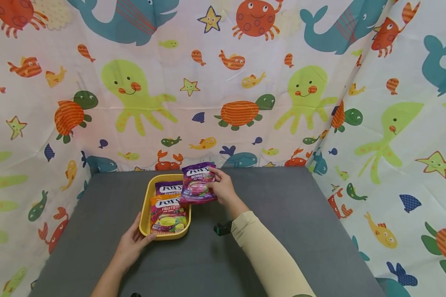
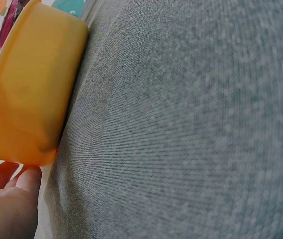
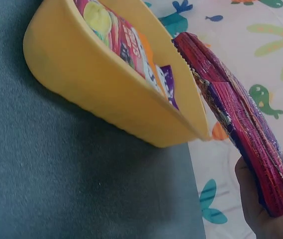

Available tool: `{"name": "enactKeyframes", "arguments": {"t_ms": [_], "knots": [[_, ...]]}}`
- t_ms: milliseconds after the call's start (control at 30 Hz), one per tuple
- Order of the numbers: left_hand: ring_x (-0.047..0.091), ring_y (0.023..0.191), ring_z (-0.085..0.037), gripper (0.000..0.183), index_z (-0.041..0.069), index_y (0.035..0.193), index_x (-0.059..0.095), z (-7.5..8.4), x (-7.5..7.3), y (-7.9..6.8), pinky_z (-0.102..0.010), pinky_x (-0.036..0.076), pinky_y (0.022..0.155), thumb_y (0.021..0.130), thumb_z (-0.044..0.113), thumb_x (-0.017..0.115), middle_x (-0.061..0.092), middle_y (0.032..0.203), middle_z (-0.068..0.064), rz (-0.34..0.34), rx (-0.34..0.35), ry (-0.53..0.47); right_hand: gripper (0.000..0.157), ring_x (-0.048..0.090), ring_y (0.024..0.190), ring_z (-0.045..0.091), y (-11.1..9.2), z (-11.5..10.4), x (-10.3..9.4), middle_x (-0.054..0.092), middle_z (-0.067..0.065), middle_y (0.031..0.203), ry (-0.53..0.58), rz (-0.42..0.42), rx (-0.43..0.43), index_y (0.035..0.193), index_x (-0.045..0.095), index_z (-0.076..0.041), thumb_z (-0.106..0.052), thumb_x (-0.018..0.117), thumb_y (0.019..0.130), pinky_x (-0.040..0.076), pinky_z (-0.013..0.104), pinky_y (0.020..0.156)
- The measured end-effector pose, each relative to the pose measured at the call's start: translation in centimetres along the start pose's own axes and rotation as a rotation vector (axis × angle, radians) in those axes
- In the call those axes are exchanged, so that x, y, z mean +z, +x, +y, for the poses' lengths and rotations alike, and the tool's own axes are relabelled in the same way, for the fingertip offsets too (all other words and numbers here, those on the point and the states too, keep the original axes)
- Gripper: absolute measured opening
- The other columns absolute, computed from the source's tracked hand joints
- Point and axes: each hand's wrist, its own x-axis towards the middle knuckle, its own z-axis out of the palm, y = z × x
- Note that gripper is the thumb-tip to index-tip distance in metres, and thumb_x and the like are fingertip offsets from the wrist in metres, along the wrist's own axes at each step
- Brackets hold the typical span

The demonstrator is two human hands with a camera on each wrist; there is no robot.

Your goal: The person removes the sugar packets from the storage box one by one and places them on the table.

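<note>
A yellow plastic bin with rounded corners stands on the grey surface. My left hand grips its near-left corner, thumb on the front rim and fingers at the side; the left wrist view shows fingertips against the bin's wall. Inside lie an orange Fox's Fruits candy bag and, partly hidden behind it, a purple Fox's Berries candy bag. Another purple Fox's Berries candy bag is held upright above the bin's right rim. My right hand pinches that bag by its right edge, thumb in front.
A grey cloth-like surface lies under the bin. Behind and on both sides hangs a white curtain printed with sea animals. A small dark device sits at my right wrist, by the cream sleeve.
</note>
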Motion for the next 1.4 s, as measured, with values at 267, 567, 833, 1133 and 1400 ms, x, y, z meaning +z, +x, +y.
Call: {"name": "enactKeyframes", "arguments": {"t_ms": [267, 567, 833, 1133, 1400], "knots": [[0.026, 0.153, -0.033, 0.101, 0.028, 0.163, 0.001, -0.4, -0.1, 0.0, -0.035, 0.038, 0.110, 0.092, 0.048, 0.069, 0.010, 0.170, -0.007, -0.010, -0.027, 0.001, 0.061, 0.056, 0.127, 0.031, 0.5, -0.3, -1.0, 0.054, 0.010, 0.150, -0.029, 0.006, 0.003, 0.144, 0.058, -0.026, 0.005, 0.066, 0.093, 0.056, 0.047, 0.101], [0.026, 0.153, -0.033, 0.102, 0.025, 0.163, 0.002, 0.0, -0.1, -0.2, -0.036, 0.035, 0.111, 0.091, 0.050, 0.069, 0.013, 0.170, -0.009, 0.001, -0.011, 0.002, 0.062, 0.056, 0.124, 0.031, 1.1, -1.2, -1.5, 0.051, 0.010, 0.152, -0.036, 0.002, 0.008, 0.143, 0.059, -0.028, 0.006, 0.066, 0.092, 0.057, 0.047, 0.100], [0.027, 0.152, -0.034, 0.102, 0.025, 0.164, 0.002, 0.1, 0.0, -0.2, -0.036, 0.038, 0.110, 0.091, 0.050, 0.069, 0.013, 0.170, -0.011, 0.000, -0.024, -0.026, 0.060, 0.056, 0.124, 0.031, 1.4, -1.0, -2.2, 0.051, 0.009, 0.152, -0.050, 0.026, 0.019, 0.141, 0.060, -0.029, 0.006, 0.065, 0.093, 0.058, 0.045, 0.097], [0.026, 0.152, -0.035, 0.099, 0.024, 0.164, 0.004, -0.1, -0.1, 0.0, -0.027, 0.038, 0.108, 0.093, 0.047, 0.069, 0.012, 0.170, -0.011, -0.001, 0.020, -0.032, 0.061, 0.056, 0.124, 0.031, 1.9, -0.3, -3.2, 0.049, 0.009, 0.154, -0.062, 0.018, 0.029, 0.143, 0.059, -0.029, 0.006, 0.064, 0.093, 0.059, 0.041, 0.094], [0.027, 0.152, -0.035, 0.099, 0.025, 0.164, 0.004, -0.1, -0.2, -0.1, -0.031, 0.038, 0.108, 0.093, 0.047, 0.069, 0.013, 0.170, -0.012, -0.006, 0.032, -0.031, 0.061, 0.054, 0.126, 0.030, 2.0, 0.3, -3.7, 0.050, 0.011, 0.154, -0.085, 0.036, 0.027, 0.144, 0.058, -0.025, 0.007, 0.062, 0.092, 0.058, 0.042, 0.095]]}}
